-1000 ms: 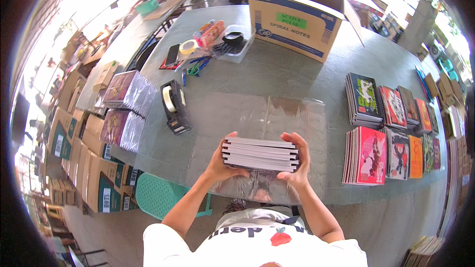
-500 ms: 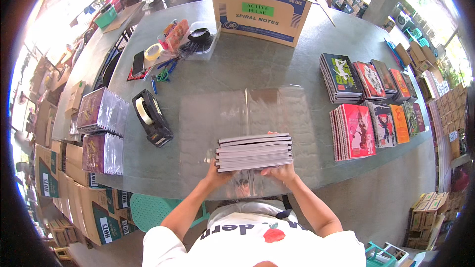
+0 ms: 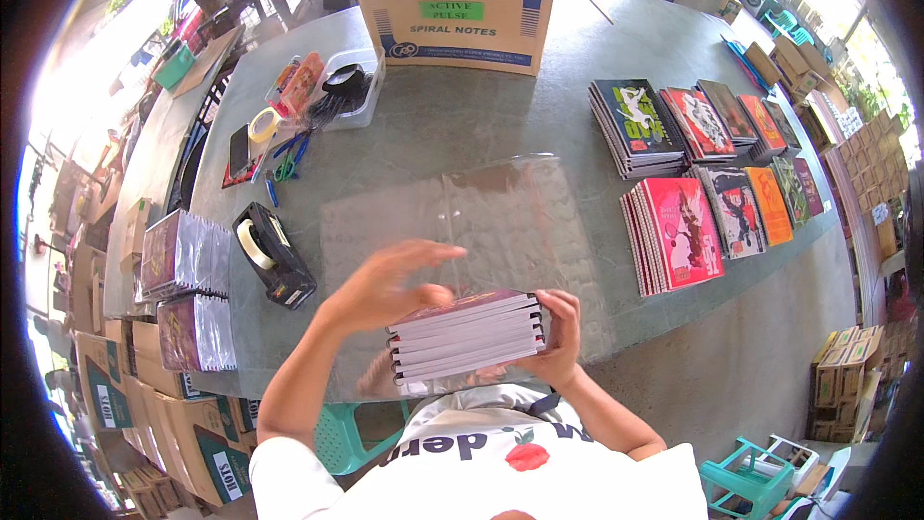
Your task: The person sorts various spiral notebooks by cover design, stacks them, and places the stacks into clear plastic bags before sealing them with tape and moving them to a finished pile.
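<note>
Close to the person's chest, at the near edge of the grey tabletop [image 3: 462,125], a stack of spiral notebooks [image 3: 469,335] is held above a clear plastic sheet [image 3: 500,221] spread flat on the surface. Of the two hands, the right hand [image 3: 556,332] is curled around the stack's right end, fingers wrapped over its edge and gripping it. The left hand [image 3: 385,284] lies open and flat, fingers stretched out, resting over the top left corner of the stack; motion blur smears its fingertips, so whether it presses the cover or hovers just above cannot be told. The stack's underside and the near part of the sheet are hidden behind the notebooks and the person's shirt. A black tape dispenser [image 3: 273,255] sits left of the sheet, near the left forearm. More notebooks in rows [image 3: 712,173] lie well apart to the right, their far ones bent and small toward the rim. A cardboard box [image 3: 454,17] stands at the far edge.
</note>
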`<state>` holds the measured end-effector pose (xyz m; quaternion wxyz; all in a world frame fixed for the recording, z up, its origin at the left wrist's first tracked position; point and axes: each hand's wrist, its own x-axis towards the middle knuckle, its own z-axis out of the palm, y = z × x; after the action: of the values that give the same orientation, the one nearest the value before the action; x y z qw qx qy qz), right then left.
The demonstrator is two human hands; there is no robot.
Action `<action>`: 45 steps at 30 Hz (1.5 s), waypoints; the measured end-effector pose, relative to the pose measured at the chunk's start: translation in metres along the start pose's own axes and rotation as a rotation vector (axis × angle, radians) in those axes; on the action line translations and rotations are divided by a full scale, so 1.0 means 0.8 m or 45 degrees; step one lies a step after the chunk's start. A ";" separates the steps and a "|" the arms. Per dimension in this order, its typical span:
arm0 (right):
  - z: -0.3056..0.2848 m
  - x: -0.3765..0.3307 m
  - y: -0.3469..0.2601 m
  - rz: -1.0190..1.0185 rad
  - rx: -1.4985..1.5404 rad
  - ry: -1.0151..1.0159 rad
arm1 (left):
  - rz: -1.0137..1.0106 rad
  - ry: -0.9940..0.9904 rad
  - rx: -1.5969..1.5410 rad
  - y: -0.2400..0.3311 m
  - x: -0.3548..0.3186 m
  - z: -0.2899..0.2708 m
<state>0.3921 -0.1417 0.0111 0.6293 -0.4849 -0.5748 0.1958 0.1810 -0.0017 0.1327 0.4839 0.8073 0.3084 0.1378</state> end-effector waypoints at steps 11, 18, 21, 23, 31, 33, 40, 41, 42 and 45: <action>0.002 0.014 -0.020 0.129 0.039 -0.159 | 0.212 -0.190 0.621 0.023 0.087 0.036; 0.001 0.005 -0.003 0.218 0.028 -0.390 | 0.023 0.396 0.294 0.044 0.076 0.000; -0.002 0.014 -0.005 -0.022 -0.237 0.008 | 0.196 0.567 -0.216 0.007 0.024 -0.039; 0.002 0.022 -0.003 -0.099 -0.007 0.005 | 0.007 0.378 -0.203 -0.063 -0.022 -0.020; 0.009 0.038 0.021 0.310 0.344 -0.587 | -0.148 0.203 -0.190 -0.176 -0.067 0.094; 0.022 0.039 0.019 0.369 0.432 -0.454 | -0.566 0.250 -1.108 -0.166 -0.085 0.089; 0.048 0.027 0.031 0.178 0.337 -0.170 | -0.336 0.725 -0.554 -0.134 -0.079 0.138; 0.043 0.027 0.031 0.115 0.335 -0.221 | -0.175 0.698 -0.426 -0.142 -0.083 0.135; 0.040 0.025 0.033 0.122 0.334 -0.230 | -0.014 0.666 -0.297 -0.150 -0.087 0.133; 0.033 0.012 0.050 0.165 0.353 -0.326 | 0.239 0.682 -0.159 -0.179 -0.083 0.151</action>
<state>0.3829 -0.1052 -0.0209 0.5980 -0.4006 -0.5854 0.3732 0.1406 -0.0792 -0.0458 0.4190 0.7358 0.3403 0.4090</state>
